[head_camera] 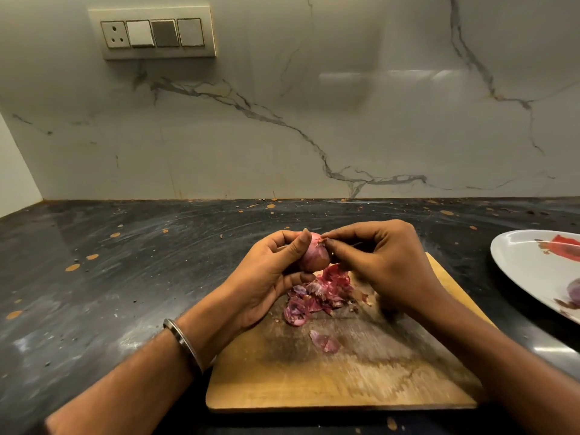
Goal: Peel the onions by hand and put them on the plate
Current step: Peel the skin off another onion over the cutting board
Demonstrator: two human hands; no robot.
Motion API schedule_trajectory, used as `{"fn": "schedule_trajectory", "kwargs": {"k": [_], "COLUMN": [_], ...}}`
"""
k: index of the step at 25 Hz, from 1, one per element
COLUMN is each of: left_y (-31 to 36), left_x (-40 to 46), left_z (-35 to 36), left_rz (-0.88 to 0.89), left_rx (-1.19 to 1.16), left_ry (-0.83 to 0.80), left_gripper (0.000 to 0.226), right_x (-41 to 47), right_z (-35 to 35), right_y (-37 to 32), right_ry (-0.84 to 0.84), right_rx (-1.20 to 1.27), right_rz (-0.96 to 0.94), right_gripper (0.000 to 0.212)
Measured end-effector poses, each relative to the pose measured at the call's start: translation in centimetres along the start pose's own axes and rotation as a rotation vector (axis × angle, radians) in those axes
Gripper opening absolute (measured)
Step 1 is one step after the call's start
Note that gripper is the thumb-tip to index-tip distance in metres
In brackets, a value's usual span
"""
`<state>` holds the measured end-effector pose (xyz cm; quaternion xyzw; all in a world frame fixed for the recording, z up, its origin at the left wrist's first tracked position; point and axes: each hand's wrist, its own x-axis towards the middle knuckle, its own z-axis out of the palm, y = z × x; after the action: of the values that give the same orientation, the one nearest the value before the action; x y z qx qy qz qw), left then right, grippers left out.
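My left hand (270, 271) grips a small pink-purple onion (315, 254) above the wooden cutting board (345, 372). The fingertips of my right hand (383, 262) pinch a bit of skin at the onion's top. A heap of purple onion peels (317, 296) lies on the board just under the onion, with one loose peel (324, 340) nearer to me. At the right edge sits a white plate (518, 262) with a red pattern, and a peeled onion (574, 293) rests on it, cut off by the frame.
The board lies on a dark, speckled stone counter (125, 277) that runs back to a marble-patterned wall. A switch and socket panel (153, 34) is high on the wall at the left. A metal bangle (185, 343) circles my left wrist.
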<state>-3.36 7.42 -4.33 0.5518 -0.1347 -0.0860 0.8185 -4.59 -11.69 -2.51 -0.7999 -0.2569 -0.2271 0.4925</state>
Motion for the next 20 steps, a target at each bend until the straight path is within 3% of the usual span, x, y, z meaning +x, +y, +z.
{"fn": "schedule_trajectory", "kwargs": {"k": [4,13,20], "left_y": [0.03,-0.2,0.44], "left_x": [-0.1,-0.07,0.25], "left_z": [0.1,0.18,0.11], "left_rz": [0.008,-0.018,-0.046], "left_rx": [0.051,-0.002,-0.111], "left_ry": [-0.005,0.006,-0.002], "left_gripper": [0.049,0.046,0.038], "right_x": [0.23,-0.28,0.04], "right_z": [-0.24,0.55,0.1], "right_y": [0.06,-0.05,0.64], "right_ry": [-0.052,0.084,0.134], "right_rx": [0.023,-0.188,-0.165], "right_rz": [0.047,-0.06,0.108], "right_gripper": [0.011,0.01,0.009]}}
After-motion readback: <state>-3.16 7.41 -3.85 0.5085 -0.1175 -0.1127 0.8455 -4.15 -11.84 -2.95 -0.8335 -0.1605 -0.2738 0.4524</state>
